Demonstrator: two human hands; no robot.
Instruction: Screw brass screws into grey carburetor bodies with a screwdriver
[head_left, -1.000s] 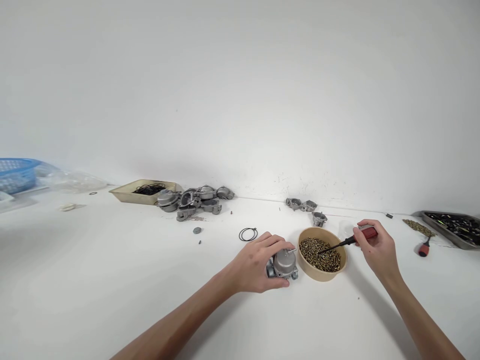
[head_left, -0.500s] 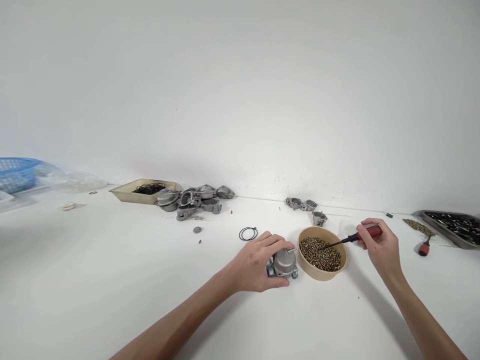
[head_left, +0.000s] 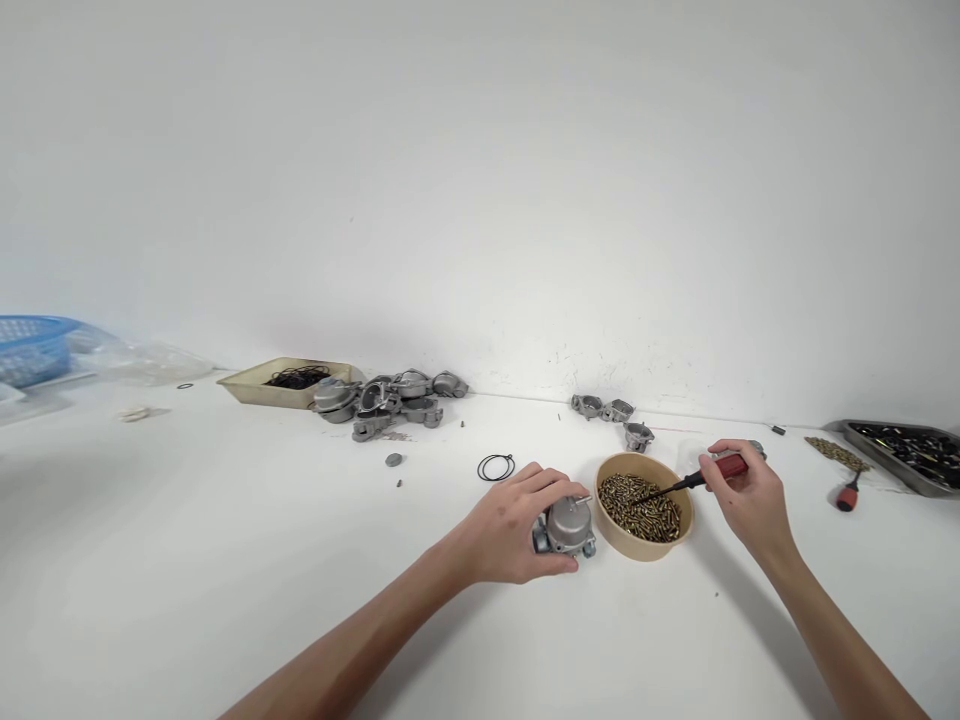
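My left hand is wrapped round a grey metal housing with a rounded top, resting on the white table just left of a tan bowl. That bowl holds many small brass-coloured screws. Above its right side, my right hand grips a screwdriver with a red and black handle. The dark shaft slants down to the left, and its tip is among the screws. Whether a screw is on the tip cannot be made out.
Grey metal parts are heaped beside a cream tray of black rings. Two thin black rings lie behind my left hand. Several grey parts stand behind the bowl. A second screwdriver and a metal tray are at right.
My right hand has moved left and slightly down with the screwdriver, whose tip has shifted a little left and down among the screws. My left hand stays on the housing.
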